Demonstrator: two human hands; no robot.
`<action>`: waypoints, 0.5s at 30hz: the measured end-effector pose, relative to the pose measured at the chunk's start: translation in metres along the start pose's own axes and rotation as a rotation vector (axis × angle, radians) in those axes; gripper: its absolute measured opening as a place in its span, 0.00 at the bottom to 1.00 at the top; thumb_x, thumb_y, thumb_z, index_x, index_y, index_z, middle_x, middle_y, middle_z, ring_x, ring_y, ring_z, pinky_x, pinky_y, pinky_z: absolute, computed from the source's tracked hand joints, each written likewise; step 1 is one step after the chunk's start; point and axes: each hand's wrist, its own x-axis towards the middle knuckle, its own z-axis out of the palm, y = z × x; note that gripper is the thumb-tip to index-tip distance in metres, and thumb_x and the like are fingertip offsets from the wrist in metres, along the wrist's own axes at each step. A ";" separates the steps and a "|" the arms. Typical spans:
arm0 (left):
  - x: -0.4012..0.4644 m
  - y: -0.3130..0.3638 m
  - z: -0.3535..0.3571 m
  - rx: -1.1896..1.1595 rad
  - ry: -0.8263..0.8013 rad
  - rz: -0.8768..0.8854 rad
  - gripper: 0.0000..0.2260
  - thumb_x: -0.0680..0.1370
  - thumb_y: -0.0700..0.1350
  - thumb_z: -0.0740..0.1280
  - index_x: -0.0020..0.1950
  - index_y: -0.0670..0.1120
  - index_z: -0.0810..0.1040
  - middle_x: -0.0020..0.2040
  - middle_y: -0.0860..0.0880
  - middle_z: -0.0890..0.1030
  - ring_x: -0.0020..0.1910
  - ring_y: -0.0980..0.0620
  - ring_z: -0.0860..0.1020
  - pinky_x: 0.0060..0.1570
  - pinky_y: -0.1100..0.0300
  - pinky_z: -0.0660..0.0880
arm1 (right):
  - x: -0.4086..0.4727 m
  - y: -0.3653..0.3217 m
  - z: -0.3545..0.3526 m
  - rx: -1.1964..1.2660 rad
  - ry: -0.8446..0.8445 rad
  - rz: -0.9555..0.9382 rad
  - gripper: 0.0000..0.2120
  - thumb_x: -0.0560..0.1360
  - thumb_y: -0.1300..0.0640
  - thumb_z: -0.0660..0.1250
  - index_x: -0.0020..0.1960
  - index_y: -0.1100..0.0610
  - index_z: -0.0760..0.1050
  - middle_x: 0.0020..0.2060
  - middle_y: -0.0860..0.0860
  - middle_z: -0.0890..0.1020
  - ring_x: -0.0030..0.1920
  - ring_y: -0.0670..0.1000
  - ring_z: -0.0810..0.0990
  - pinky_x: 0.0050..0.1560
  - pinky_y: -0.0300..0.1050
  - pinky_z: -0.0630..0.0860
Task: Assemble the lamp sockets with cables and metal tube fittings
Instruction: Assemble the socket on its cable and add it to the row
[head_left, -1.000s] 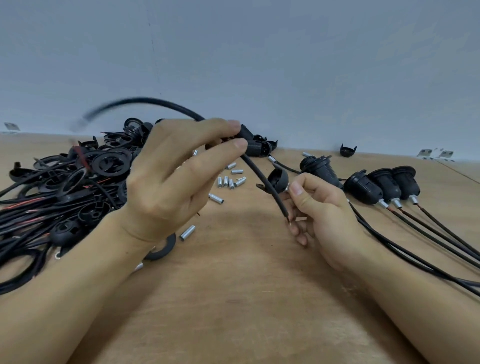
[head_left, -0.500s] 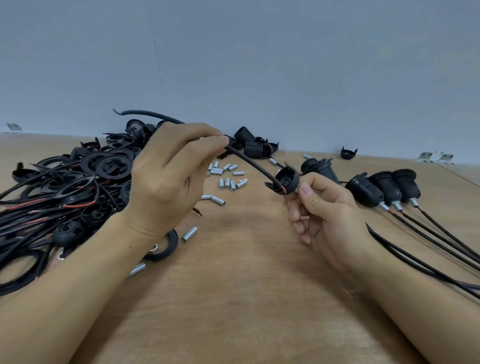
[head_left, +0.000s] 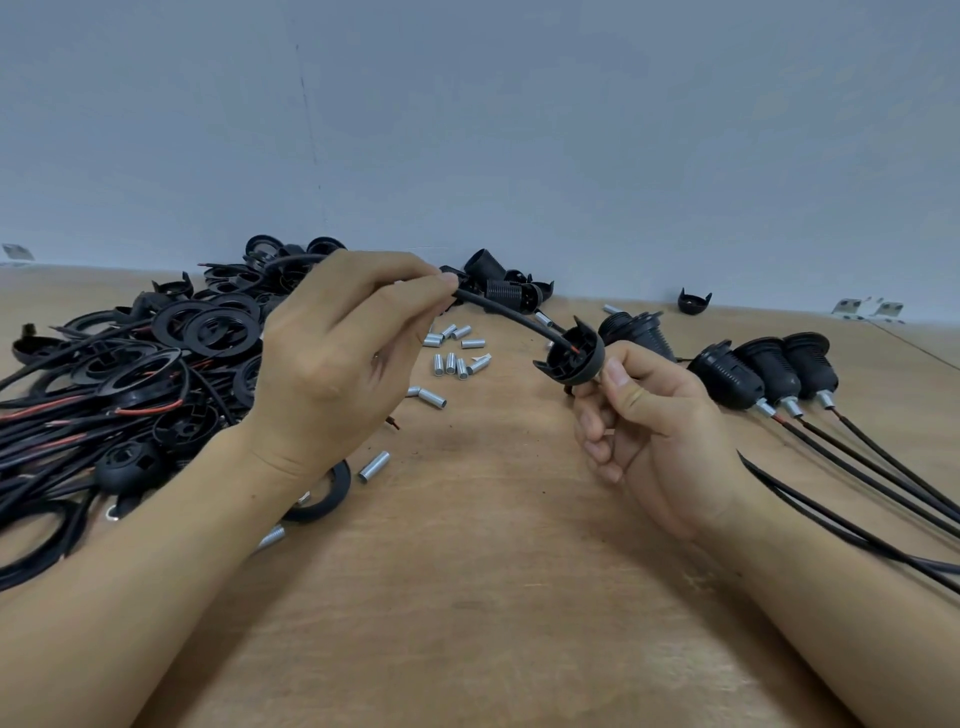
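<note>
The left hand is raised over the desk, its thumb and fingers closed in a pinch on a black cable. The cable runs down to the right from that pinch, and its end, showing a bit of red wire, sits inside the open cup of a black socket cap. The right hand holds that cap from below, thumb and forefinger gripping its base, the other fingers curled under; whether a metal tube is fitted under the cap I cannot tell. Behind the left hand the cable arcs back toward a heap of black rings and cables at the left of the desk, some with red wire showing. Loose metal tubes lie scattered on the desk between the hands, with one tube nearer, just beside a black ring partly under the left wrist. At the right, three finished sockets lie side by side with metal tubes at their necks and cables trailing toward the right edge. More black socket parts sit by the wall.
</note>
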 end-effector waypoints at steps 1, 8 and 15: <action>0.000 0.000 0.000 -0.005 -0.008 0.007 0.04 0.77 0.32 0.70 0.49 0.34 0.84 0.44 0.40 0.84 0.40 0.40 0.82 0.41 0.52 0.78 | 0.000 0.000 0.000 0.001 0.003 0.002 0.10 0.75 0.56 0.60 0.40 0.60 0.74 0.27 0.53 0.72 0.25 0.49 0.68 0.23 0.38 0.63; 0.000 -0.002 -0.001 -0.012 -0.057 0.027 0.04 0.77 0.32 0.70 0.49 0.35 0.84 0.44 0.39 0.84 0.38 0.39 0.81 0.39 0.48 0.77 | 0.000 -0.002 -0.001 0.040 0.002 0.003 0.10 0.78 0.57 0.61 0.40 0.60 0.73 0.27 0.53 0.72 0.25 0.49 0.68 0.23 0.37 0.64; 0.001 -0.005 -0.003 0.002 -0.091 0.072 0.05 0.77 0.31 0.70 0.50 0.35 0.84 0.44 0.39 0.84 0.36 0.39 0.79 0.36 0.47 0.76 | 0.001 -0.003 -0.002 0.095 0.025 -0.009 0.11 0.75 0.56 0.60 0.37 0.59 0.74 0.26 0.53 0.72 0.24 0.49 0.67 0.23 0.38 0.64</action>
